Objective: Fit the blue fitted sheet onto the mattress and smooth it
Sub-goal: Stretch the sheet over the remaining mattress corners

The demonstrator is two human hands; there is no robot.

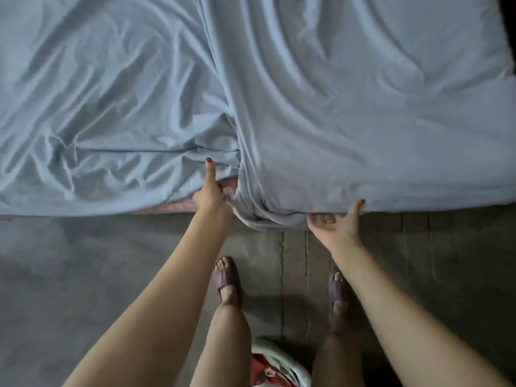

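Along the near bed edge, blue sheet (307, 113) spread over the mattress (223, 188) but badly rumpled, hem bunched, pink checked patch left bare. Tucking and smoothing not yet done. Left hand (208, 195) gripping the hem, thumb up, fingers hidden; right hand (339, 220) open, palm up under the edge. Far corners cut off.

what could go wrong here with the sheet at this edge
1. The pink checked mattress still shows beside the left hand; the wrinkled light blue fitted sheet may ride back up there.
2. The right hand, palm up at the hem, has no firm grip, so the bunched fold could slip out untucked.
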